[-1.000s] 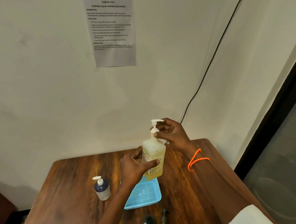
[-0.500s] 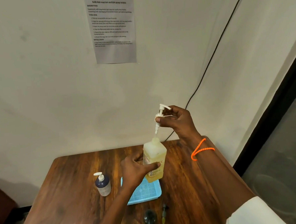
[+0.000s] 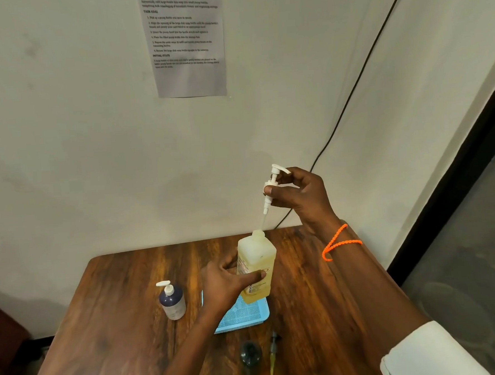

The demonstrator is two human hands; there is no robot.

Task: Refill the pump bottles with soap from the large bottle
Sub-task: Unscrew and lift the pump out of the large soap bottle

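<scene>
So the large soap bottle [image 3: 256, 266] is kept upright with its base over the far right corner of the blue tray [image 3: 242, 315], presumably so drips get caught there instead of on the wooden bench [image 3: 110, 335]. It's wrapped by the left hand [image 3: 227, 284], thumb across the label and fingers round the back, a closed grip that looks meant to stop it tipping while the pump comes out. The white pump head [image 3: 272, 185] is pinched at its collar by the right hand [image 3: 299, 197], fingers closed on it, and held tilted above the open neck; the thin dip tube seems to reach down to the mouth, though it's too faint to say if the tip is clear of it. A small dark pump bottle [image 3: 172, 302], pump fitted, is parked left of the tray and apart from it, so it counts as waiting to be refilled. Nearer the front edge a dark rounded bottle [image 3: 250, 356] and a loose pump with a yellowish tube [image 3: 273, 356] are lying, details blurry. Open bench is left on the right for setting the pump down, but the wall [image 3: 94, 167] sits close behind, so lifting room is mostly upward.
</scene>
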